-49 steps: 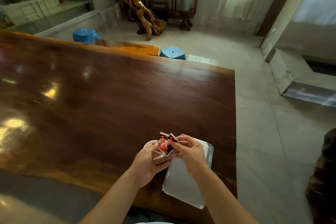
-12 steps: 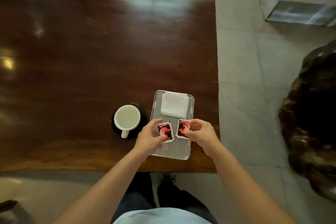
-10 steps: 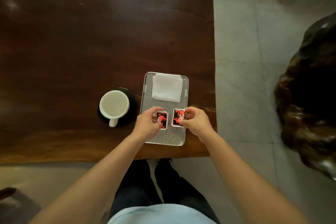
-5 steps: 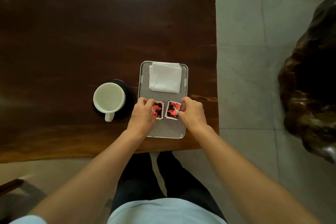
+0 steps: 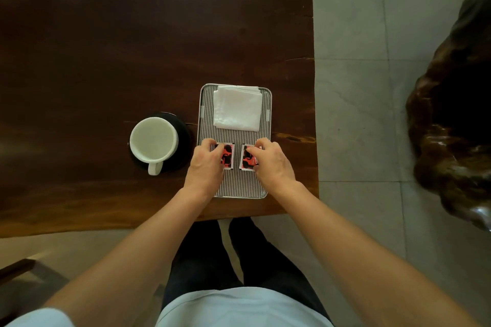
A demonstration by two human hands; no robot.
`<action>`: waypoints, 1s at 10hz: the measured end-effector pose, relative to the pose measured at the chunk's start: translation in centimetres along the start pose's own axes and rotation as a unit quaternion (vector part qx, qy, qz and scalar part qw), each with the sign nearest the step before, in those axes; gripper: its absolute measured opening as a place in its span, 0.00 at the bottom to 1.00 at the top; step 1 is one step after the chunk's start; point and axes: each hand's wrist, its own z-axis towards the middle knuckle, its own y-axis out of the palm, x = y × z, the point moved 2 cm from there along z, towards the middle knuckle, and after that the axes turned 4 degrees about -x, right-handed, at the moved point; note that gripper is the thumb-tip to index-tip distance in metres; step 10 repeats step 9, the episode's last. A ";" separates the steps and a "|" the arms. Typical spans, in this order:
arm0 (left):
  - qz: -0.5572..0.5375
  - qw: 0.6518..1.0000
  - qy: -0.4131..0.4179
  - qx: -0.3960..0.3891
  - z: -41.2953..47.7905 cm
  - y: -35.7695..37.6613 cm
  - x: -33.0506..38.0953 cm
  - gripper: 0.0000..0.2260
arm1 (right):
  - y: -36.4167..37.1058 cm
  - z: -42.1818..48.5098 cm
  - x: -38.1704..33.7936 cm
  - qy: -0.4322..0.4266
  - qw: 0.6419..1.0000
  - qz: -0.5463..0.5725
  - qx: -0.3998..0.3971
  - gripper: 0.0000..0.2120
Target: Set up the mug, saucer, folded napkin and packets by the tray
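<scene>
A dark wooden table [image 5: 132,34] fills most of the view, its right edge meeting a pale tiled floor [image 5: 358,87]. Near that edge lies a ribbed metal tray [image 5: 239,186], with a white folded napkin [image 5: 237,110] at its far end. Just left of the tray stands a white mug [image 5: 153,141] on a dark saucer [image 5: 183,138], handle pointing near. On the tray's near half, two red-and-black packets lie side by side, apart. The left hand [image 5: 206,164] covers the left packet [image 5: 228,155], fingers curled and pressing on it. The right hand [image 5: 271,163] pinches the right packet [image 5: 247,159] with bent fingertips.
</scene>
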 end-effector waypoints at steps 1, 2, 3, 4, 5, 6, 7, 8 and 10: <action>0.002 1.000 0.001 0.000 0.0 0.0 0.0 0.20 | -0.1 0.0 0.3 -0.008 1.000 0.001 0.002 0.20; 0.003 1.000 -0.002 -0.002 -0.1 0.0 -0.2 0.21 | -0.1 -0.1 0.3 -0.013 1.000 0.001 0.004 0.19; -0.005 1.000 -0.004 0.001 -0.2 0.1 -0.3 0.21 | 0.1 -0.2 0.1 -0.013 1.000 0.002 0.012 0.17; -0.021 1.000 -0.012 0.005 -0.2 0.2 -0.3 0.21 | 0.2 -0.3 -0.1 -0.006 1.000 0.012 0.019 0.18; -0.049 0.999 -0.019 -0.006 -0.5 0.1 -0.3 0.24 | 0.2 -0.7 0.0 0.011 0.999 0.036 0.021 0.20; -0.065 0.997 -0.041 -0.031 -0.9 -0.7 -0.7 0.28 | -0.8 -1.2 0.2 0.047 0.995 0.075 0.041 0.21; -0.065 0.997 -0.025 -0.037 -2.3 -2.8 -0.9 0.29 | -2.8 -2.3 -0.2 0.067 0.992 0.087 0.066 0.17; -0.035 0.998 -0.016 -0.043 -3.4 -5.7 -0.7 0.23 | -5.5 -3.3 -1.5 0.086 0.992 0.077 0.043 0.14; -0.010 0.997 -0.006 -0.071 -4.4 -8.0 -0.3 0.12 | -7.3 -4.1 -2.9 0.098 0.993 0.064 -0.026 0.11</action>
